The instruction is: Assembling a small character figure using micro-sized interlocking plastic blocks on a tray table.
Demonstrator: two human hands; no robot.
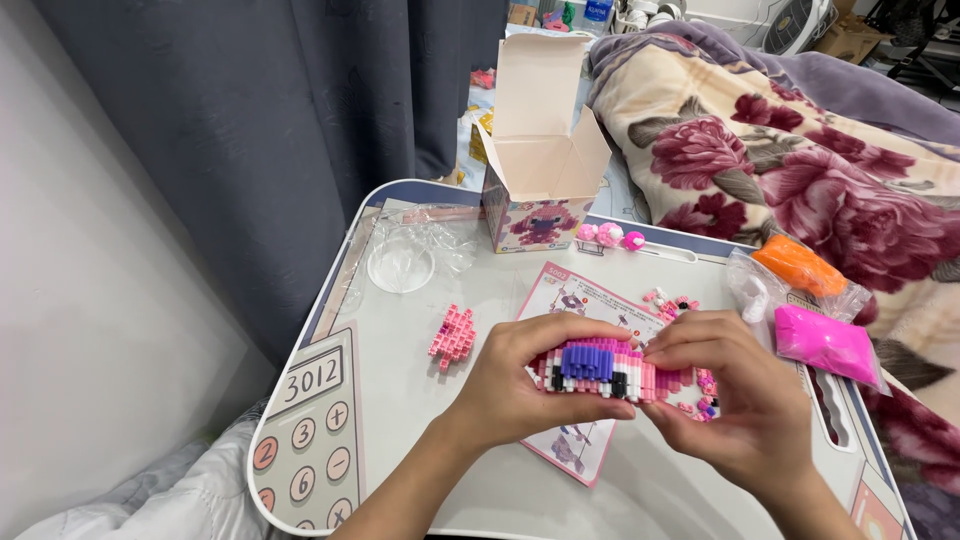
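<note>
assembly of a small brick model (600, 372) looks to be the step in hand: a half-built slab of pink, white, black and purple micro-bricks sits between both hands, above a printed instruction sheet (580, 300) on the lap tray (400, 400). the left hand (520, 385) curls around the model's left end, thumb across the lower front edge and fingers wrapped over the top, pressed together on it. the right hand (735, 400) closes on the right end, thumb and forefinger pinching at the top corner; whether a loose brick lies under those fingertips i cannot tell. by my judgement the next move calls for steady downward pressure at that corner while the left hand braces the slab so rows do not split. beyond the left fingers lies a small pink sub-piece (452, 338); past the right fingers lie loose bricks (672, 302) and bags of pink (825, 343) and orange (800, 268) pieces.
</note>
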